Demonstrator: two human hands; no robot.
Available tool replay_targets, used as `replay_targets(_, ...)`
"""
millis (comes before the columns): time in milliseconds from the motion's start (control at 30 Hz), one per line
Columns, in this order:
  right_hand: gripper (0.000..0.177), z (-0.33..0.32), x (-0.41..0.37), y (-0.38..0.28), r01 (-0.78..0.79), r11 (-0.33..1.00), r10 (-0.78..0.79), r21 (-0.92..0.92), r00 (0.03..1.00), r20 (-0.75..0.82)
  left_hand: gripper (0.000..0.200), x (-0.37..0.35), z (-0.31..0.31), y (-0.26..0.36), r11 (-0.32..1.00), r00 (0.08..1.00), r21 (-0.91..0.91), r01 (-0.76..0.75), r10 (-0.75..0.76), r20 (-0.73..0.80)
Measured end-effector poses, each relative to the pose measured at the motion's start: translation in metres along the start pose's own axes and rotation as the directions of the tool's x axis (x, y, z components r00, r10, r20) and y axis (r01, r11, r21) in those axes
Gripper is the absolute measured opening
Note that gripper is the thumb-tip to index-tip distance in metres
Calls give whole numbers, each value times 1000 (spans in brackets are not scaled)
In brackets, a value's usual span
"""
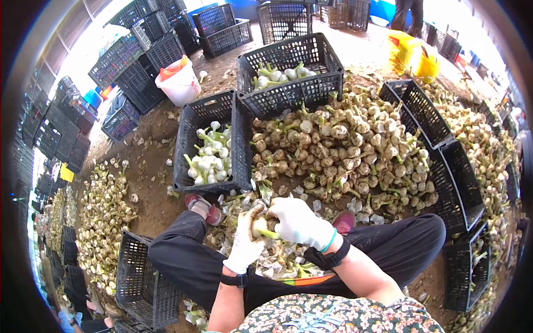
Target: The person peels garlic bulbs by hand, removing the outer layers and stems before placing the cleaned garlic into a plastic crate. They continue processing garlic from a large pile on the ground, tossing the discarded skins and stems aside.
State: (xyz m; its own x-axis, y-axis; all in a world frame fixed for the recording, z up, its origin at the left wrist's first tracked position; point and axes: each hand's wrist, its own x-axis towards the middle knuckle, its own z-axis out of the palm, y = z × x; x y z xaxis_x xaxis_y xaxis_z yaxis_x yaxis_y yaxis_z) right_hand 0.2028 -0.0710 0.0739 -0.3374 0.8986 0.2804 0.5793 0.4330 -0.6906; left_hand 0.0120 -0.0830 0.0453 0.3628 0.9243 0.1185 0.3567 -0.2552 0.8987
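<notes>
In white gloves, both my hands meet low in the middle of the view, above my crossed legs. My left hand point(246, 240) is closed around a garlic bulb point(260, 226) whose short green stem points to the right. The fingers of my right hand point(300, 221) are curled against the same bulb from the right side, and its fingertips are partly hidden. Loose garlic skins point(272, 265) lie under my hands and between my legs. Just beyond, a large heap of unpeeled, soil-stained garlic point(338, 144) covers the ground.
Clean white bulbs lie in a black crate point(186, 139) ahead left and in another crate point(288, 100) behind it. Black crates point(427, 119) line the right side. More garlic point(105, 227) lies left, near a crate point(136, 277). A white bucket point(179, 86) and yellow bags point(411, 55) stand farther back.
</notes>
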Motion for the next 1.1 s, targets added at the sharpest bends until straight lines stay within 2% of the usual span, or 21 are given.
replay_targets(67, 17, 0, 2, -3, 41, 983, -31, -181, 998, 61, 73, -1, -1, 1, 997, 1000, 68, -26, 25, 19)
replay_targets(133, 17, 0, 5, -3, 50, 981, -39, -190, 997, 60, 74, -2, -1, -2, 993, 998, -114, 41, -34, 61)
replay_targets(167, 18, 1, 6, -4, 59, 979, -48, -197, 997, 60, 74, -2, 0, -2, 993, 998, -114, 40, -33, 60)
replay_targets(200, 18, 1, 7, -3, 61, 979, -50, -196, 997, 60, 74, -2, 3, -3, 951, 997, -298, 79, -73, 32)
replay_targets(233, 20, 3, 7, -2, -22, 995, 23, -92, 1000, 16, 75, -3, 5, -4, 874, 993, -473, 109, -117, 12)
replay_targets(300, 26, 6, 6, 5, -172, 979, 176, 111, 984, -25, 69, -2, 10, -8, 858, 983, -510, 54, -136, -125)
replay_targets(367, 23, 16, 3, 10, -181, 967, 195, 179, 979, -65, 55, 0, 16, -3, 870, 935, -493, -14, -164, -315)
replay_targets(400, 22, 19, 1, 8, -189, 951, 219, 246, 970, -104, 55, 0, 16, -4, 871, 935, -491, -12, -165, -315)
replay_targets(467, 23, 23, -1, 7, -172, 959, 201, 223, 972, -117, 41, -1, 17, -8, 817, 861, -556, 150, -385, -333)
replay_targets(500, 22, 25, -1, 10, -203, 964, 228, 169, 963, -146, 41, 0, 18, -10, 817, 862, -557, 151, -385, -330)
replay_targets(533, 22, 28, -1, 14, -236, 965, 253, 115, 952, -174, 36, 0, 19, -13, 751, 868, -656, 82, -377, -323)
replay_targets(600, 20, 29, -3, 22, -287, 947, 316, 145, 916, -248, 28, 0, 18, -21, 576, 879, -815, -54, -360, -313)
replay_targets(633, 19, 31, -4, 27, -333, 922, 376, 200, 893, -248, 29, 0, 17, -26, 559, 896, -824, -91, -315, -313)
replay_targets(667, 19, 34, -5, 33, -376, 891, 435, 254, 866, -245, 29, -2, 17, -31, 559, 896, -824, -90, -316, -312)
replay_targets(733, 22, 33, -9, 45, -389, 899, 430, 203, 874, -225, 29, -1, 14, -22, 419, 862, -908, -27, -451, -233)
replay_targets(833, 28, 39, -12, 52, -368, 914, 399, 169, 891, -217, 28, 0, 14, -20, 352, 872, -935, -51, -441, -213)
replay_targets(867, 31, 42, -14, 54, -337, 922, 375, 189, 899, -226, 28, 1, 15, -21, 352, 871, -935, -48, -443, -211)
replay_targets(933, 31, 24, -4, 24, -446, 804, 471, 392, 881, 36, 27, -1, 20, -27, 504, 867, -863, -44, -410, -284)
replay_targets(967, 26, 15, 1, 10, -426, 842, 431, 332, 900, 62, 27, -1, 22, -27, 501, 867, -865, -37, -414, -277)
replay_targets(1033, 22, 14, 3, -4, -413, 865, 422, 285, 906, 34, 29, 2, 25, -22, 702, 864, -712, 30, -376, -334)
replay_targets(1100, 21, 18, 3, -6, -404, 883, 418, 238, 909, -5, 30, 2, 27, -14, 743, 865, -668, 48, -366, -344)
